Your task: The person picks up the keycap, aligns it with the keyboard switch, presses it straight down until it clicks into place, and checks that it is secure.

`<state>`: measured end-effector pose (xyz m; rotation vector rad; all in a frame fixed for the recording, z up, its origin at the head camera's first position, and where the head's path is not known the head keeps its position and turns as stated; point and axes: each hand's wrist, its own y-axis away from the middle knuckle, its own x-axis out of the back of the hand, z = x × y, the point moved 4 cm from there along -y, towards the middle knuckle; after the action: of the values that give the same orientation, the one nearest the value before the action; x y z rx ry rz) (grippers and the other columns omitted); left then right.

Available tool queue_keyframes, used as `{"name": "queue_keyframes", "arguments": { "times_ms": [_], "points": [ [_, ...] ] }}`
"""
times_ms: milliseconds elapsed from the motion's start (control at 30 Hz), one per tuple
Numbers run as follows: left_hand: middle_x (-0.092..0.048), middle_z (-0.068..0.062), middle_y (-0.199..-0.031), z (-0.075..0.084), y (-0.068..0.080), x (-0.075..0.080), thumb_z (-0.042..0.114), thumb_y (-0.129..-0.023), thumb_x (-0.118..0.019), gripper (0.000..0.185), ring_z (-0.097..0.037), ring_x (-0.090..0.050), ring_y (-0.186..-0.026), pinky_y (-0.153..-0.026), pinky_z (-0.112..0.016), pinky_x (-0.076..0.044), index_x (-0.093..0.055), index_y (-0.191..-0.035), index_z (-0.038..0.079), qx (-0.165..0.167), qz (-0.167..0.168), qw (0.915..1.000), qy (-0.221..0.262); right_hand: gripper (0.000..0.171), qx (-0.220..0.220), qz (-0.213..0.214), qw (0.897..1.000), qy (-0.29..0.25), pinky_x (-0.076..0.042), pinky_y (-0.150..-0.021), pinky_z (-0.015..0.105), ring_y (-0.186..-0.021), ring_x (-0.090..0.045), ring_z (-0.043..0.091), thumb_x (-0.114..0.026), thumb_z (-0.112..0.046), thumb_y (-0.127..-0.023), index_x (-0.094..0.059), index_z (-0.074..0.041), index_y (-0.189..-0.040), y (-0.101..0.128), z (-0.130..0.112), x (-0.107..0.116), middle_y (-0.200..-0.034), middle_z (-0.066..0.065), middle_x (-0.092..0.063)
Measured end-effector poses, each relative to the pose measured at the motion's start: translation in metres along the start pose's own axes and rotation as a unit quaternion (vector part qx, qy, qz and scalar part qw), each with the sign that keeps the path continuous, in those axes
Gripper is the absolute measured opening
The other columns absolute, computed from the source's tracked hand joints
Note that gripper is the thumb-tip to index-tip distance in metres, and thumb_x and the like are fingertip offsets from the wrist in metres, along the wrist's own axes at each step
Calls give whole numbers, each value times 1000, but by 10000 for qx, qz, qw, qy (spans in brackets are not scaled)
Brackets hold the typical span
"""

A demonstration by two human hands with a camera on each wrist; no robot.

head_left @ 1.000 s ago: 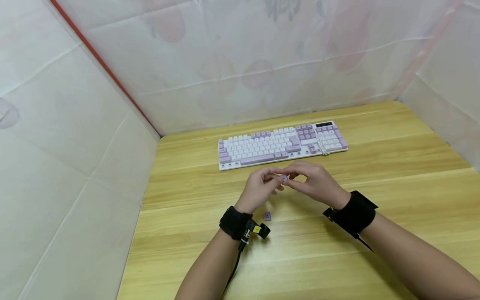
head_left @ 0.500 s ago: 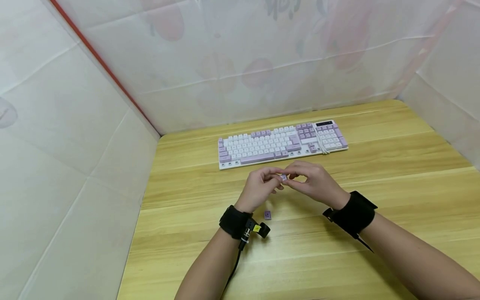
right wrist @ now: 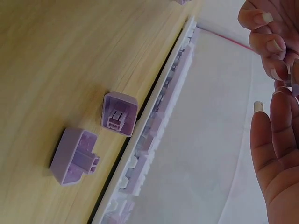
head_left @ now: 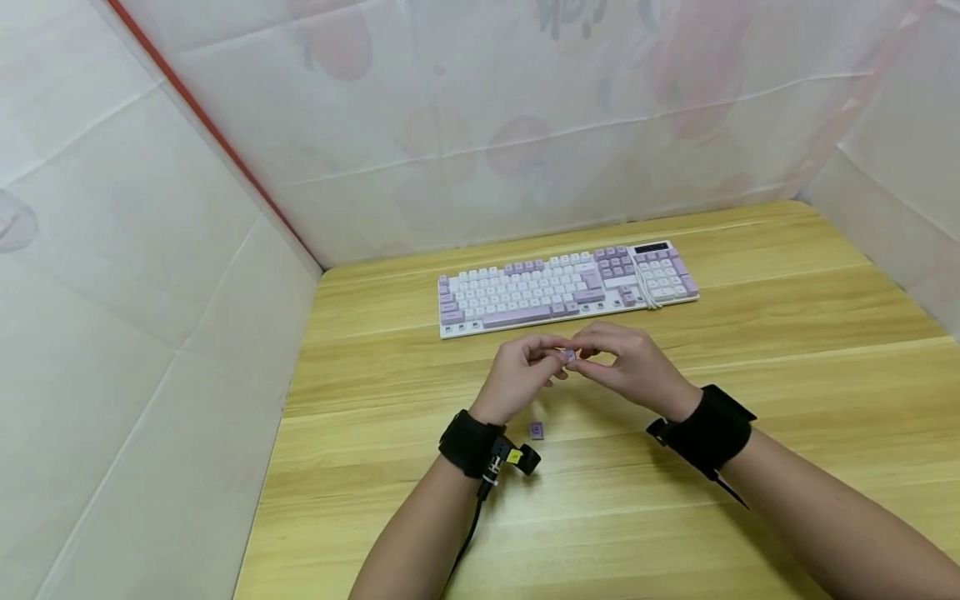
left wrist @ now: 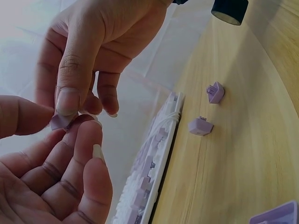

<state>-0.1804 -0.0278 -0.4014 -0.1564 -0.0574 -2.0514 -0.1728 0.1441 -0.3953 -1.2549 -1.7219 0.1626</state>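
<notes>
In front of the keyboard, in the head view, my left hand (head_left: 516, 385) and right hand (head_left: 633, 368) meet fingertip to fingertip. Between them they pinch a small purple keycap (head_left: 569, 355). The left wrist view shows this keycap (left wrist: 60, 121) under the right thumb, with the left thumb against its other side. Fingers hide most of it. A loose purple keycap (head_left: 536, 430) lies on the table beside my left wrist. Two more, a keycap (right wrist: 120, 113) and another keycap (right wrist: 74, 156), lie below the hands with their stems showing; the hands cover them in the head view.
A white and purple keyboard (head_left: 525, 298) lies farther back, its white cable (head_left: 643, 287) bundled over the right part. Several bare switches (head_left: 461, 327) show along its front row. The wooden table (head_left: 375, 375) is bounded by pale sheet walls (head_left: 465, 108) behind and at the sides.
Both hands stay in the same place, still pinching the keycap, which has tilted only slightly between the fingertips. The loose keycap and the keyboard have not moved.
</notes>
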Motion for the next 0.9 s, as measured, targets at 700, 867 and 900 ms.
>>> {"name": "queue_keyframes", "arguments": {
  "times_ms": [700,867,900],
  "points": [
    [-73,-9,-98,-16,-5,1,10,-97,-56,27,-26,-70,-86,-77,-51,-56,-68,-121,8,-205,45,9996,-211,28,223,198,9995,122,-52,-69,21,-87,-66,11,-81,4,-75,-76,-11,-99,2,1,-1,-96,-1,-72],
    [-72,-18,-101,-17,-7,1,9,-98,-57,26,-35,-69,-89,-73,-42,-57,-67,-122,3,-152,53,9997,-176,28,130,172,9996,161,-51,-74,15,-85,-67,12,-79,2,-78,-75,-11,-102,2,1,0,-97,-1,-72],
    [-71,-19,-102,-18,-7,1,8,-98,-57,26,-36,-69,-90,-72,-39,-57,-66,-122,3,-152,49,9998,-150,28,103,157,9997,167,-52,-74,16,-86,-67,12,-79,2,-79,-74,-11,-104,2,1,0,-97,-1,-72]
  ]
}}
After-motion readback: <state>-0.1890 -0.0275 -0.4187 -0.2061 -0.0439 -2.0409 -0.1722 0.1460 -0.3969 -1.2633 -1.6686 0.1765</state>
